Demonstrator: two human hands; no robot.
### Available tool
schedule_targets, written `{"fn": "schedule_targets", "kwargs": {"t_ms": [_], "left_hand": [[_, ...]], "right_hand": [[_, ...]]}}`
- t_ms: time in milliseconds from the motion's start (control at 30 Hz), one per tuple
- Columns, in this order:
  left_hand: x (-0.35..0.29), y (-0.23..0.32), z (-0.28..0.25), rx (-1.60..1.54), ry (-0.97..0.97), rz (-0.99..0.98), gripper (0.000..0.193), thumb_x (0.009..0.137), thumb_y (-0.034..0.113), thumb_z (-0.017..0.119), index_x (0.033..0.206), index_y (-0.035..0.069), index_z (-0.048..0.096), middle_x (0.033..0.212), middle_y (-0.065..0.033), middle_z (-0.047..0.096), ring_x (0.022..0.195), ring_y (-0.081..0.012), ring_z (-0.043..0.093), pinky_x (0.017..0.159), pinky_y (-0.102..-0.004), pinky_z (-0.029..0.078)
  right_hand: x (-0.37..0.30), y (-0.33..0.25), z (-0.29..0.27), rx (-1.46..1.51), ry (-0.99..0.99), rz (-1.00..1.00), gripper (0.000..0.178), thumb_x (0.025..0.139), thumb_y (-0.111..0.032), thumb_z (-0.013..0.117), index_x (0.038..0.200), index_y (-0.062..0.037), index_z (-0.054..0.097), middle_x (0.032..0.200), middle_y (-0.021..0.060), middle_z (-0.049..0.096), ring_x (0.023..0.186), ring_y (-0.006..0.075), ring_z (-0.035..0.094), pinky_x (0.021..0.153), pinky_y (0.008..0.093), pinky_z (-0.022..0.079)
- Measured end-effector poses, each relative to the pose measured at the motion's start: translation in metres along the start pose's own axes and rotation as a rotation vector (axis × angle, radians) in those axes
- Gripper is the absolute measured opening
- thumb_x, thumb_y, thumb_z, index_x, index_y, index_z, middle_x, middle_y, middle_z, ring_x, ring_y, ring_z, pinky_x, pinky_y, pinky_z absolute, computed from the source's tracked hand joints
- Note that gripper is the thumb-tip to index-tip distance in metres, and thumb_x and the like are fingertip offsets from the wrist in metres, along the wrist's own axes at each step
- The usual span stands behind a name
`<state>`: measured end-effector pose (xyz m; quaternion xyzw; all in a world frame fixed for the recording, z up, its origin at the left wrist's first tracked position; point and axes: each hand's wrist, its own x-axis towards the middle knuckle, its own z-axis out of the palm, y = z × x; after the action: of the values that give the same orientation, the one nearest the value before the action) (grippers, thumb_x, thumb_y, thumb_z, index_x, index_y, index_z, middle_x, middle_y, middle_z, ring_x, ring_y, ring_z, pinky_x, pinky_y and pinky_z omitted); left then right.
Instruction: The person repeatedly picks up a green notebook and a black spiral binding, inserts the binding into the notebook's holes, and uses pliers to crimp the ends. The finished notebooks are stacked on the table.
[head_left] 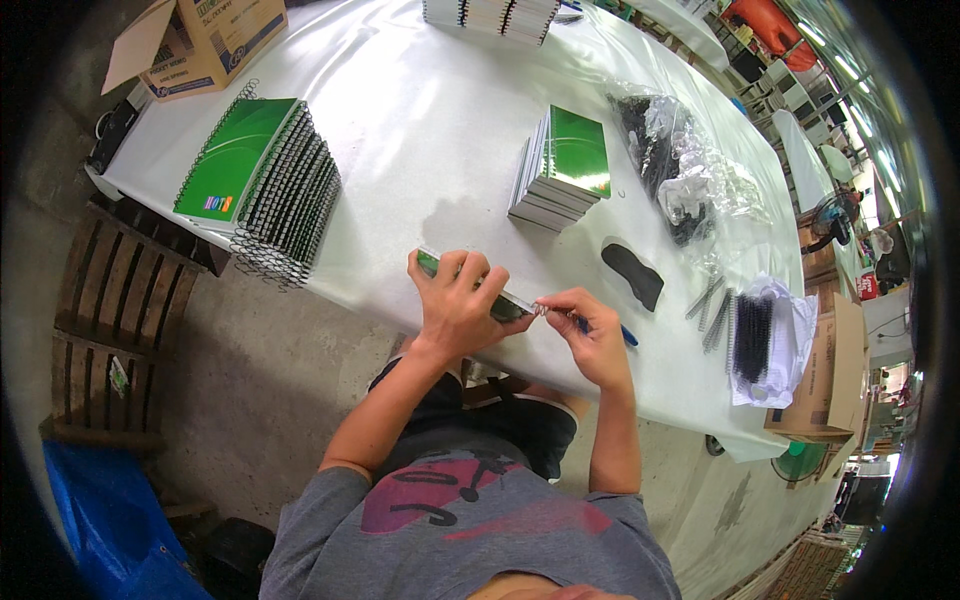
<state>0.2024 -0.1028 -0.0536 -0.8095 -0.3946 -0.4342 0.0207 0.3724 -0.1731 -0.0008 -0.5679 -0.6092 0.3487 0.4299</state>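
1. Evidently a binding step is in hand: a thin green-covered notebook [427,263] stands on edge over the near side of the white worktop [400,150], close to the person's body.
2. The left hand [457,305] grips it from above, fingers spread along its edge.
3. The right hand [592,340] pinches a small wire coil end [541,309] at the notebook's right-hand corner; whether the wire runs through the holes, I can't tell from here.
4. To my eye, the next move calls for a steady left hold and small twists of the right fingertips, keeping coil and holes aligned.
5. A coil-bound stack [240,150] sits to the left, a stack without visible coils [578,145] ahead, and loose coils [712,310] to the right.
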Motion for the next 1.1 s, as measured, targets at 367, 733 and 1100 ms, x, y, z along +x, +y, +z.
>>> {"fn": "schedule_targets", "kwargs": {"t_ms": [367,733,1100], "left_hand": [[-0.003,0.001,0.006,0.002,0.066,-0.01,0.05,0.055,0.053,0.076,0.082,0.017,0.053,0.088,-0.0012,0.047,0.09,-0.0221,0.045,0.088,-0.0544,0.025],[0.003,-0.002,0.005,0.012,-0.003,-0.042,0.055,0.052,0.057,0.074,0.083,0.016,0.053,0.09,-0.0012,0.046,0.089,-0.0214,0.045,0.08,-0.0521,0.026],[-0.002,-0.006,0.0,0.0,-0.082,-0.021,0.056,0.062,0.06,0.068,0.093,0.016,0.053,0.092,0.0007,0.048,0.091,-0.0188,0.046,0.081,-0.0553,0.029]], "right_hand": [[0.006,-0.004,0.0,-0.128,0.118,-0.012,0.014,0.082,-0.003,0.064,0.095,-0.0046,0.068,0.087,0.007,0.063,0.075,0.0152,0.057,0.07,0.0265,0.046],[0.008,0.0,-0.004,-0.118,-0.055,-0.035,0.015,0.086,-0.004,0.058,0.099,-0.0031,0.066,0.075,0.0081,0.059,0.067,0.0149,0.055,0.063,0.0255,0.045],[0.003,-0.017,0.002,-0.106,0.026,0.121,0.032,0.086,-0.007,0.058,0.118,-0.0073,0.055,0.067,0.0083,0.055,0.059,0.0146,0.054,0.057,0.0262,0.044]]}}
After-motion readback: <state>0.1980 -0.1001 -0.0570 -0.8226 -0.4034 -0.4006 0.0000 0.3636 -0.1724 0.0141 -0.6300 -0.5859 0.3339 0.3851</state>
